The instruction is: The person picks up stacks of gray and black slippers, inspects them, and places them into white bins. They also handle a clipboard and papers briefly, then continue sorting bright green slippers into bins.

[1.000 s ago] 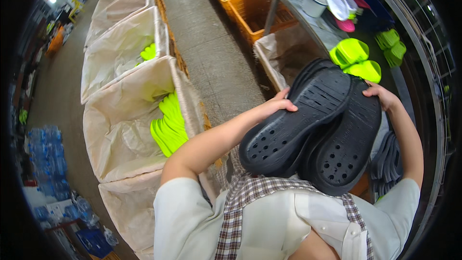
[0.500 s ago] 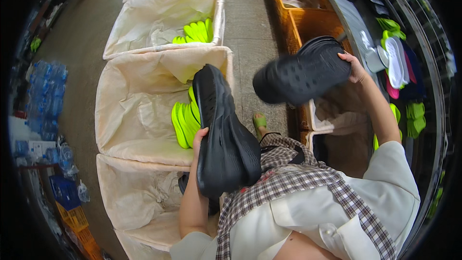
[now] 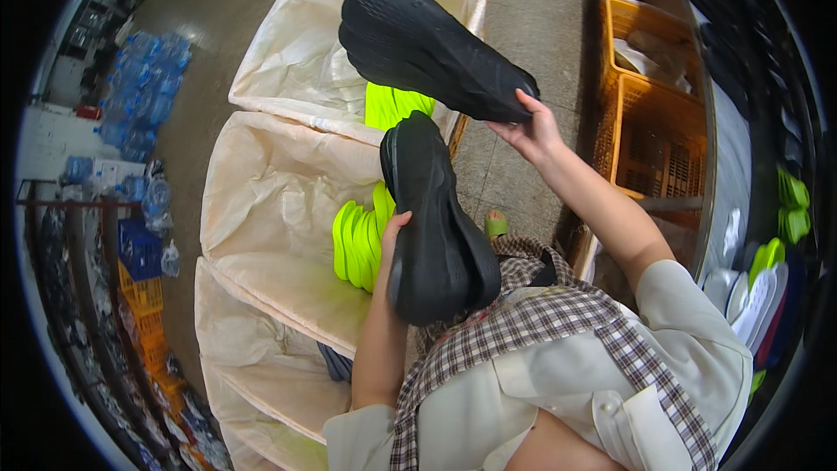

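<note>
A stack of black foam shoe soles (image 3: 432,218) is in my left hand (image 3: 396,235), toes pointing away, held upright in front of my apron. My right hand (image 3: 534,133) grips the narrow end of another bundle of black soles (image 3: 427,44), stretched forward and to the left over a far cloth-lined bin (image 3: 301,44). Below that bundle, bright green soles (image 3: 397,105) show in the bin, partly covered. Beside my left hand, more green soles (image 3: 353,244) stand in the nearer cloth-lined bin (image 3: 253,183). My left fingers are mostly hidden behind the stack.
Another lined bin (image 3: 253,323) is at the lower left, with something dark inside. Orange crates (image 3: 658,144) line the right of the aisle, beside a long bench (image 3: 732,166) with soles along it. Bottled water packs (image 3: 144,87) stand on the floor at far left.
My right hand has swung its black soles from the right side across the aisle, forward and left over the far bin. My left hand keeps its stack. The view has shifted.
</note>
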Motion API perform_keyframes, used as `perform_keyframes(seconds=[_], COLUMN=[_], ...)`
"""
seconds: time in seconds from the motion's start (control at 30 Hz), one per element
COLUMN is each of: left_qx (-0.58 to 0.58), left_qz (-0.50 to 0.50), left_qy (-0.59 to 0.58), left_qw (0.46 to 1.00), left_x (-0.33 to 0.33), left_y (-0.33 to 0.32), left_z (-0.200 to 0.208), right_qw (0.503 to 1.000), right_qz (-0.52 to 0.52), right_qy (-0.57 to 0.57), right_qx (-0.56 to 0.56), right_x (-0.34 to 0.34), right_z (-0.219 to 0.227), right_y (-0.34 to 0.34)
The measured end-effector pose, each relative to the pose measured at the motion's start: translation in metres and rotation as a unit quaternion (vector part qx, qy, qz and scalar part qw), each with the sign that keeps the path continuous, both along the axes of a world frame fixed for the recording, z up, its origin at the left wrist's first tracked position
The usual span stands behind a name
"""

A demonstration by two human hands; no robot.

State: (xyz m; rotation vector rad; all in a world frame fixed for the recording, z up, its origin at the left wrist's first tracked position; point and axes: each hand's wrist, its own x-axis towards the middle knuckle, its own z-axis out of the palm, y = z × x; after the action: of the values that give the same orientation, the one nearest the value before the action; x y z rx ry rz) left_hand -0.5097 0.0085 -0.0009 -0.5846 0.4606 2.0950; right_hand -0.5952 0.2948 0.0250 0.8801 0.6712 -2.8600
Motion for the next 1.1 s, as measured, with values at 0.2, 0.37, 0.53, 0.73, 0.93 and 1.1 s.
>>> perform_keyframes(seconds=[0.2,0.37,0.53,0.73,0.93,1.1], left_qx=[-0.349,-0.382,-0.478,-0.549,-0.456,-0.292], left_qz=[0.193,0.239,0.197,0.05,-0.206,-0.282], left_qy=[0.1,0.077,0.097,0.086,0.31,0.214], left_qw=[0.912,0.89,0.851,0.83,0.809,0.889], left_x=[-0.02,-0.014,-0.051,-0.137,-0.191,-0.206], left_y=[0.041,0.056,0.019,-0.038,-0.059,-0.086], left_z=[-0.009,-0.009,-0.01,-0.011,-0.014,-0.007], right_qw=[0.992,0.983,0.98,0.985,0.99,0.99], right_qz=[0.02,0.007,0.013,0.028,0.028,0.022], right_qy=[-0.035,-0.097,-0.14,-0.11,-0.103,-0.116], right_qx=[-0.122,-0.158,-0.139,-0.128,-0.094,-0.074], right_x=[-0.054,-0.053,-0.055,-0.056,-0.054,-0.054], right_z=[-0.036,-0.055,-0.049,-0.049,-0.055,-0.062], right_y=[-0.052,-0.072,-0.08,-0.094,-0.101,-0.103])
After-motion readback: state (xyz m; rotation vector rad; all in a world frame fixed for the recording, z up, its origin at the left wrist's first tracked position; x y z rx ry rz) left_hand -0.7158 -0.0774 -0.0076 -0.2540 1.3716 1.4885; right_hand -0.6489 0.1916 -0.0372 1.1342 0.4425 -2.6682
